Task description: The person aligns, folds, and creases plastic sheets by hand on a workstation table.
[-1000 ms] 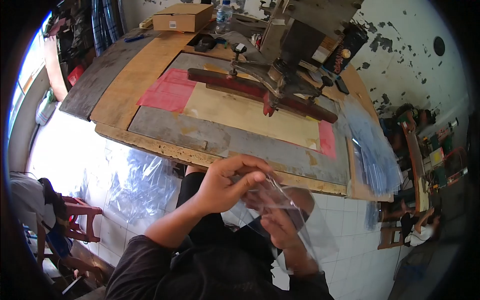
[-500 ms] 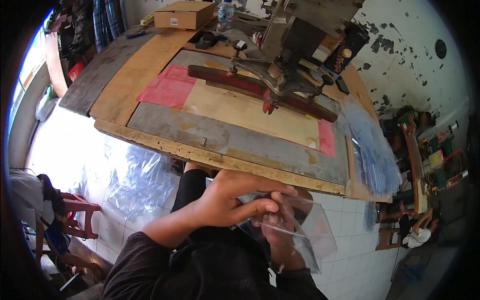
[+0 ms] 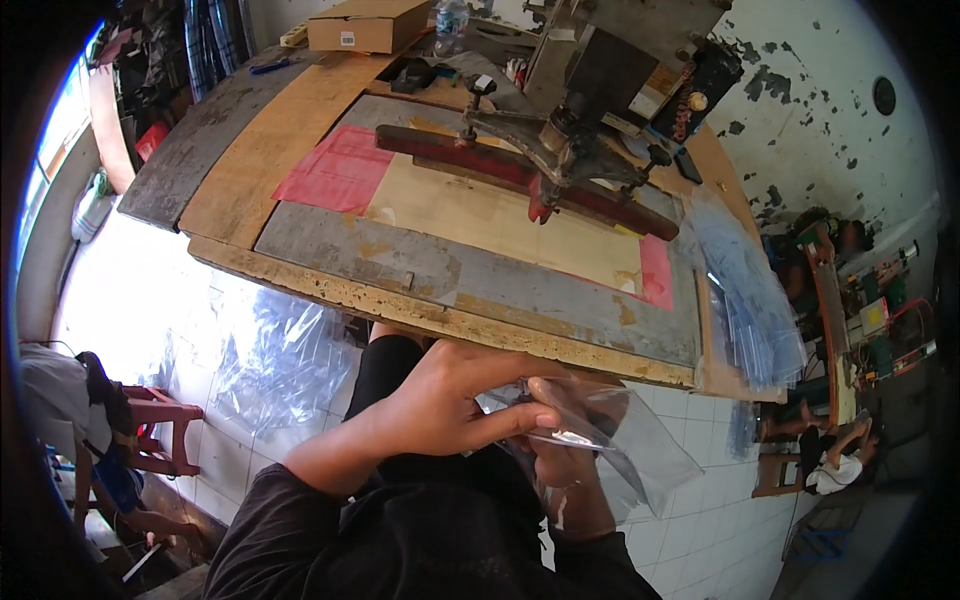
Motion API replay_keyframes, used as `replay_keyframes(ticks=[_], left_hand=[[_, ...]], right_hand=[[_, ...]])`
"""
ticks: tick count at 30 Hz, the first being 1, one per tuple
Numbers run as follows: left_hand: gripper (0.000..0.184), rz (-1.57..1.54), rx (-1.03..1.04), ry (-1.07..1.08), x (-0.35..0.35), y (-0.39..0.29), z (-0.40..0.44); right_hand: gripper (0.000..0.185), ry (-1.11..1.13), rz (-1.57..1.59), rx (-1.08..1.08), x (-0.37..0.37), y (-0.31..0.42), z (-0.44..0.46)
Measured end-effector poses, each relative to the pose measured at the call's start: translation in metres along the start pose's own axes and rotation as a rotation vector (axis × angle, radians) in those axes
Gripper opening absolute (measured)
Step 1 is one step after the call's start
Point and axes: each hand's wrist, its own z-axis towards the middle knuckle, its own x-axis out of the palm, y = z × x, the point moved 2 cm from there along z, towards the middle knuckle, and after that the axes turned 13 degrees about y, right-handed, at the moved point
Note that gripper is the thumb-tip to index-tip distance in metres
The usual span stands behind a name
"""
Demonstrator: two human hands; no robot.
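A clear, thin plastic piece (image 3: 645, 450), perhaps a folded sheet or a pouch, is held in front of my body, just below the table's front edge. My left hand (image 3: 450, 402) reaches across from the left and pinches its near end between thumb and fingers. My right hand (image 3: 568, 462) is partly seen through the plastic, with its fingers closed around the same end. Glare and the film hide some fingertips. The free end of the plastic sticks out to the right, bent and shiny.
Ahead stands a worktable (image 3: 330, 290) with a press machine (image 3: 560, 150) and its long red bar (image 3: 480, 165) over a cream sheet (image 3: 470, 220). Clear plastic sheets (image 3: 745, 300) pile at its right. More plastic (image 3: 270, 350) lies left on the floor. Another person (image 3: 840, 465) sits far right.
The plastic's free end has swung right and upward and looks more bent. My right fingers have shifted behind it, while my left hand keeps nearly the same place.
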Motion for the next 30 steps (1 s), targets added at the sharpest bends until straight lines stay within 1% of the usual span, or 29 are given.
replay_keyframes(ticks=[2,4,5,7,8,10,13,15,18,20,22,23,25,26,27,30], left_hand=[[0.04,-0.004,0.013,0.025,-0.001,-0.004,0.001],[0.04,-0.11,-0.002,-0.025,-0.001,-0.007,0.003],[0.04,-0.109,-0.002,-0.028,-0.002,-0.009,0.004],[0.037,-0.144,0.047,-0.001,-0.002,-0.011,0.006],[0.037,-0.144,0.047,-0.003,-0.002,-0.012,0.005],[0.035,-0.173,-0.048,0.036,-0.002,-0.01,0.004],[0.033,-0.193,0.012,0.02,0.0,-0.009,0.008],[0.033,-0.184,0.012,0.029,-0.001,-0.009,0.008],[0.032,-0.164,-0.005,0.064,-0.003,-0.008,0.008],[0.032,-0.149,-0.022,0.089,-0.003,-0.006,0.007],[0.033,-0.141,-0.049,0.067,0.0,0.0,0.004],[0.033,-0.141,-0.049,0.068,0.001,0.0,0.003],[0.033,-0.162,-0.07,0.051,0.002,0.0,0.001],[0.033,-0.163,-0.071,0.052,0.001,-0.001,0.001],[0.033,-0.159,-0.086,0.066,0.0,-0.003,0.0],[0.036,-0.191,-0.096,0.115,-0.003,-0.007,0.002]], right_hand=[[0.044,0.003,0.227,0.156,-0.002,-0.005,-0.001],[0.048,0.002,0.311,0.234,-0.011,-0.018,0.003],[0.048,-0.001,0.354,0.263,-0.013,-0.02,0.002],[0.049,0.001,0.341,0.251,-0.012,-0.023,0.001],[0.049,0.004,0.306,0.22,-0.011,-0.022,0.001],[0.05,0.012,0.203,0.155,-0.008,-0.019,0.001],[0.052,0.029,0.017,0.061,-0.007,-0.016,0.003],[0.053,0.044,-0.154,-0.025,-0.007,-0.013,0.004],[0.055,0.062,-0.518,-0.221,-0.005,-0.004,0.013],[0.056,0.078,-0.582,-0.262,-0.004,0.0,0.016],[0.057,0.101,-0.554,-0.287,-0.005,-0.005,0.008],[0.057,0.12,-0.328,-0.136,-0.007,-0.019,-0.005],[0.058,0.136,-0.102,0.016,-0.004,-0.02,-0.007],[0.051,0.126,-0.104,0.03,-0.003,-0.016,-0.007],[0.047,0.12,-0.104,0.038,-0.005,-0.018,-0.004],[0.04,0.114,-0.05,0.076,-0.008,-0.019,-0.001]])
